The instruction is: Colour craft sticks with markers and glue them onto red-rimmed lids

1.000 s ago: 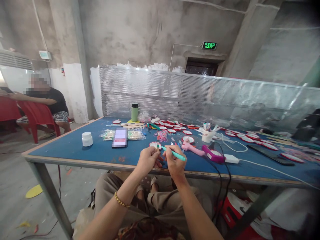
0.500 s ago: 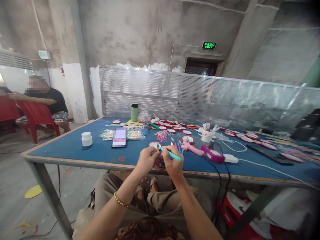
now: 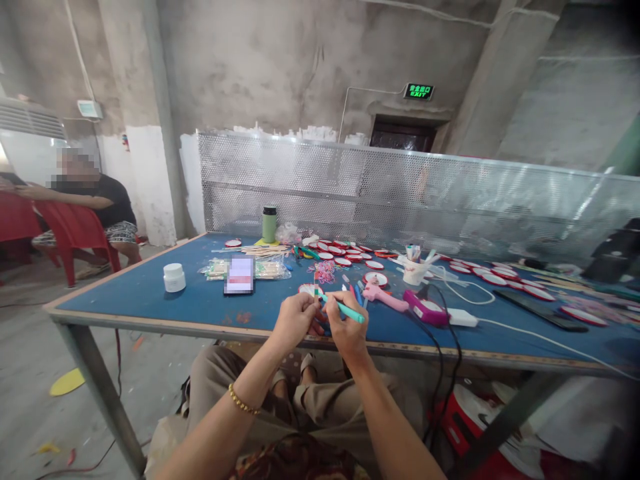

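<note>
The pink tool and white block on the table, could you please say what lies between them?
In the head view, a purple device lies between them, with a black cable running near the white block.

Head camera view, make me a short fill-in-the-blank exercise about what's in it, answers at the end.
1. The turquoise pen is gripped by the person's ____ hand.
2. The beaded bracelet is worn on the person's ____ arm.
3. The lit sign reads ____ in English.
4. The tumbler with the black lid has a ____ body.

Missing words: right; left; EXIT; green.
</note>
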`<state>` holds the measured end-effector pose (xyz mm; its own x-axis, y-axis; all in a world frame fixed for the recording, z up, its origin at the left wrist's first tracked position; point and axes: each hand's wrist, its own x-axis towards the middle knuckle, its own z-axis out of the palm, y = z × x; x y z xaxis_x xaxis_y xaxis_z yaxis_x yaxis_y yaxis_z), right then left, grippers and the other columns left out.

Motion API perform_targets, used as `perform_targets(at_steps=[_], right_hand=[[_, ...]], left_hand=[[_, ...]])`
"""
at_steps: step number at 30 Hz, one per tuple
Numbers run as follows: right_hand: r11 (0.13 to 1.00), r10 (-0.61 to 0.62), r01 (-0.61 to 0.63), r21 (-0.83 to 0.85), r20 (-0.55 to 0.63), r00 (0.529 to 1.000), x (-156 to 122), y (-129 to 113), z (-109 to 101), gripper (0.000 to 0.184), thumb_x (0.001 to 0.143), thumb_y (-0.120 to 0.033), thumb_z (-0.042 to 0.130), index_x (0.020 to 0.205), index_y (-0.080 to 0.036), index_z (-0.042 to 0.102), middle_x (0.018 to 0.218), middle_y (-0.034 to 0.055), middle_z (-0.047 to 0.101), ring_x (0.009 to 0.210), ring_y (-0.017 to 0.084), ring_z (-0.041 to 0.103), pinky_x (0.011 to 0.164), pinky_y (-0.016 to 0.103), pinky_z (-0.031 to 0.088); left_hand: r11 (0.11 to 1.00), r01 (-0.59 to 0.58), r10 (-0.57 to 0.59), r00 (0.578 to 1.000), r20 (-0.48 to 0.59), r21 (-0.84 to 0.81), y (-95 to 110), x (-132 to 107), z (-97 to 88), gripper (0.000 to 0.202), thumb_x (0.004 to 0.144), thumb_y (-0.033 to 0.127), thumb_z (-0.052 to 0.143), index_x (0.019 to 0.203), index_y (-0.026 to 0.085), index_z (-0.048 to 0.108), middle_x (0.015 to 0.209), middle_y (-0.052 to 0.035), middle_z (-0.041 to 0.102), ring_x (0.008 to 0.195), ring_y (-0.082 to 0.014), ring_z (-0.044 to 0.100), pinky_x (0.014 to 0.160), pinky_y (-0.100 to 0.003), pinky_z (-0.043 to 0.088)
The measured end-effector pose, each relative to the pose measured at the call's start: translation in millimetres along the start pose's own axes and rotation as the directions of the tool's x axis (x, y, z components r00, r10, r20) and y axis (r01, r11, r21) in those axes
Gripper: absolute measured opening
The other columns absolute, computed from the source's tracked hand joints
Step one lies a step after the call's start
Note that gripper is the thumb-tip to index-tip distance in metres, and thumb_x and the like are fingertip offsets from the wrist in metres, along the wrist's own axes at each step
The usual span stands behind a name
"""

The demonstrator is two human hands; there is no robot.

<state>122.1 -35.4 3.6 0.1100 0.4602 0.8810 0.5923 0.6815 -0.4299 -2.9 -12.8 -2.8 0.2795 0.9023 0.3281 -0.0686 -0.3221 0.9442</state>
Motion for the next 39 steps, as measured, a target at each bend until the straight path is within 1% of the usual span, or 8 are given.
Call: perform_targets(at_steps=[5, 9, 14, 25, 39], right_hand=[[1.000, -0.011, 0.011, -0.010, 0.003, 1.000, -0.5, 0.7, -0.2, 0.018, 0.093, -0.028, 0.051, 0.080, -0.021, 0.061, 0.064, -0.0015, 0.063, 0.055, 0.013, 0.057, 0.055, 0.026, 0.047], [1.000, -0.015, 0.015, -0.016, 0.001, 1.000, -0.4, 0.9, -0.6, 0.017, 0.093, -0.027, 0.051, 0.082, -0.021, 0.061, 0.066, -0.0007, 0.064, 0.056, 0.013, 0.058, 0.057, 0.026, 0.048], [0.999, -0.031, 0.031, -0.012, 0.018, 0.999, 0.1, -0.9, -0.9, 0.018, 0.094, -0.028, 0.049, 0.081, -0.021, 0.061, 0.066, -0.0006, 0.064, 0.055, 0.013, 0.058, 0.056, 0.026, 0.048], [0.999, -0.038, 0.039, -0.022, 0.010, 0.999, 0.8, -0.9, -0.6, 0.018, 0.094, -0.028, 0.050, 0.081, -0.021, 0.061, 0.066, -0.0006, 0.064, 0.055, 0.013, 0.058, 0.056, 0.026, 0.049], [0.999, -0.054, 0.055, -0.002, 0.037, 0.998, -0.2, 0.1, 1.1, 0.016, 0.093, -0.027, 0.050, 0.083, -0.022, 0.062, 0.068, -0.0004, 0.065, 0.059, 0.014, 0.061, 0.058, 0.027, 0.049]], left_hand=[[1.000, 0.002, -0.002, 1.000, -0.007, -0.003, 2.1, -0.7, 0.6, 0.028, 0.081, 0.044, 0.058, 0.070, 0.019, 0.051, 0.055, 0.0011, 0.063, 0.045, -0.0164, 0.065, 0.039, -0.023, 0.049], [1.000, 0.010, -0.010, 1.000, -0.002, -0.011, 3.0, -1.1, 1.0, 0.029, 0.081, 0.046, 0.058, 0.071, 0.019, 0.051, 0.057, 0.0002, 0.065, 0.046, -0.0169, 0.065, 0.040, -0.024, 0.049], [1.000, 0.014, -0.014, 1.000, -0.003, -0.016, 3.9, -1.2, 0.7, 0.028, 0.081, 0.043, 0.059, 0.069, 0.020, 0.050, 0.052, 0.0018, 0.062, 0.045, -0.0162, 0.064, 0.040, -0.023, 0.049], [1.000, 0.017, -0.017, 1.000, 0.000, -0.019, 3.0, -0.9, 1.1, 0.027, 0.082, 0.042, 0.059, 0.070, 0.019, 0.051, 0.052, 0.0018, 0.062, 0.045, -0.0161, 0.065, 0.039, -0.022, 0.049], [1.000, -0.017, 0.017, 1.000, -0.008, 0.024, 0.0, -0.4, 0.0, 0.024, 0.082, 0.040, 0.056, 0.070, 0.019, 0.052, 0.051, 0.0020, 0.060, 0.046, -0.0167, 0.065, 0.040, -0.023, 0.049]])
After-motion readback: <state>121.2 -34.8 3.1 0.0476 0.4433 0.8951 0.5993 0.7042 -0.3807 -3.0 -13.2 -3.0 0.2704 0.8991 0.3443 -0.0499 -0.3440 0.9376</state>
